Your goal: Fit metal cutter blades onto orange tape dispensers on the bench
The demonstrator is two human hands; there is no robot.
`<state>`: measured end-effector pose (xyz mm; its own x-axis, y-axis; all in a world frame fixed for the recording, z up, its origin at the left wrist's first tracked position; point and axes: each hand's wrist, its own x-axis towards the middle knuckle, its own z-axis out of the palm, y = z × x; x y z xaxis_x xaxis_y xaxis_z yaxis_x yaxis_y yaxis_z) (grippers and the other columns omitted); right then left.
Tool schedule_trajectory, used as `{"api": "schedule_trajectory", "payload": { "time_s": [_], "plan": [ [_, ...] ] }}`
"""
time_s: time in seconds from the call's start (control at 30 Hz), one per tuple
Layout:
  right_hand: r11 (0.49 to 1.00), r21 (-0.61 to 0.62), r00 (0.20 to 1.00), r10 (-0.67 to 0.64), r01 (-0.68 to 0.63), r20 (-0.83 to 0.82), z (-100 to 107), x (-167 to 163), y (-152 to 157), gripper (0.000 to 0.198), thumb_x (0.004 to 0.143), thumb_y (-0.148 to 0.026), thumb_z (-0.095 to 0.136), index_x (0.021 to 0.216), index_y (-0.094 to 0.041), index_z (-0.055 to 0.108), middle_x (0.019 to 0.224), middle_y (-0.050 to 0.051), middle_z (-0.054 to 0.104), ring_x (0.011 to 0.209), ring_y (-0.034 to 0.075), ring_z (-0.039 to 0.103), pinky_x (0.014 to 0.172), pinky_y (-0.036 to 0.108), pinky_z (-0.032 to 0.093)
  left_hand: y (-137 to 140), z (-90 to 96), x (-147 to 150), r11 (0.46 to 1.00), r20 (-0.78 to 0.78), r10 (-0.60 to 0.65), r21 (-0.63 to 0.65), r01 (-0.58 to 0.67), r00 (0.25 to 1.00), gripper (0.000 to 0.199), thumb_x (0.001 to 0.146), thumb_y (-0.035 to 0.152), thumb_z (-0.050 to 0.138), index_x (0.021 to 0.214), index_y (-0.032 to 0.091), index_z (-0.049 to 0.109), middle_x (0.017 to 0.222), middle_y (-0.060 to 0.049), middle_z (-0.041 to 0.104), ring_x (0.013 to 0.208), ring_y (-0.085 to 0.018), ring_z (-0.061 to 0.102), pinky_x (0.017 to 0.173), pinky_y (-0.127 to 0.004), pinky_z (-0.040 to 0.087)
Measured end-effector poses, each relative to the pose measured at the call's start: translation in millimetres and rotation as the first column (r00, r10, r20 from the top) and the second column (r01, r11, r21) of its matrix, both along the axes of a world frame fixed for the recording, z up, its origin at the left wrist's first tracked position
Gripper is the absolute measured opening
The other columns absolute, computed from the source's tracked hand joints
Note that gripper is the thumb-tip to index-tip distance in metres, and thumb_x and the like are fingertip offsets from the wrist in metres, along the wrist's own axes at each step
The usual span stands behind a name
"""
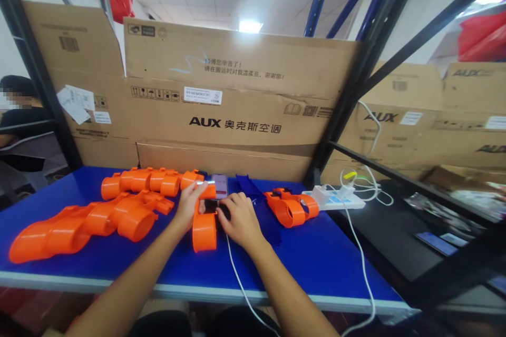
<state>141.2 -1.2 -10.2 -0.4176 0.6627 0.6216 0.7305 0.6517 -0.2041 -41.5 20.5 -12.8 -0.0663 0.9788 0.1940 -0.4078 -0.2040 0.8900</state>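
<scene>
My left hand [190, 206] grips a glossy orange band [204, 234] over the middle of the blue table. A dark module [211, 206] sits on the band between my two hands. The curled fingers of my right hand [242, 219] close on the module's right side. From below those fingers a white cable [234, 266] runs down past the table's front edge; its end is hidden by my hand. Just behind my hands lies a phone [220, 183] with a lit screen.
Several orange bands [134, 218] stand in two rows on the left of the blue table [166, 274]. More orange bands [292, 210], dark blue sheets [269, 221] and a white power strip [336, 200] are on the right. Cardboard [237, 152] walls the back. Another person [21, 100] is at far left.
</scene>
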Motion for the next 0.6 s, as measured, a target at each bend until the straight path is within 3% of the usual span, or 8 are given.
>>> {"api": "schedule_trajectory", "payload": {
  "time_s": [0.2, 0.33, 0.6],
  "plan": [
    [0.996, -0.031, 0.916, 0.064, -0.082, -0.397, 7, 2, 0, 0.021, 0.099, -0.033, 0.054, 0.114, -0.024, 0.067, 0.103, 0.008, 0.071, 0.098, 0.025, 0.059, 0.085, 0.039, 0.048, -7, -3.7, 10, 0.989, -0.219, -0.141, 0.017, 0.148, 0.965, 0.038, 0.079, 0.055, 0.073, 0.082, 0.018, 0.064, 0.046, 0.006, 0.051, 0.031, -0.008, 0.041, 0.035, -0.021, 0.028],
    [0.987, -0.073, 0.891, 0.098, -0.145, -0.444, 7, 2, 2, 0.018, 0.097, -0.035, 0.058, 0.103, -0.025, 0.071, 0.098, 0.006, 0.073, 0.093, 0.024, 0.062, 0.082, 0.038, 0.049, -12, -1.9, 15, 0.977, -0.276, -0.2, 0.022, 0.214, 0.94, 0.038, 0.079, 0.053, 0.074, 0.087, 0.016, 0.069, 0.048, 0.005, 0.052, 0.032, -0.008, 0.042, 0.035, -0.02, 0.028],
    [0.987, -0.089, 0.842, 0.063, -0.13, -0.536, 9, 2, 5, 0.018, 0.094, -0.038, 0.062, 0.092, -0.025, 0.074, 0.092, 0.005, 0.073, 0.085, 0.022, 0.063, 0.078, 0.037, 0.049, -13, 2.2, 15, 0.983, -0.28, -0.165, 0.036, 0.182, 0.946, 0.038, 0.079, 0.053, 0.074, 0.087, 0.016, 0.069, 0.046, 0.006, 0.047, 0.034, -0.007, 0.038, 0.037, -0.02, 0.025]
  ]
}}
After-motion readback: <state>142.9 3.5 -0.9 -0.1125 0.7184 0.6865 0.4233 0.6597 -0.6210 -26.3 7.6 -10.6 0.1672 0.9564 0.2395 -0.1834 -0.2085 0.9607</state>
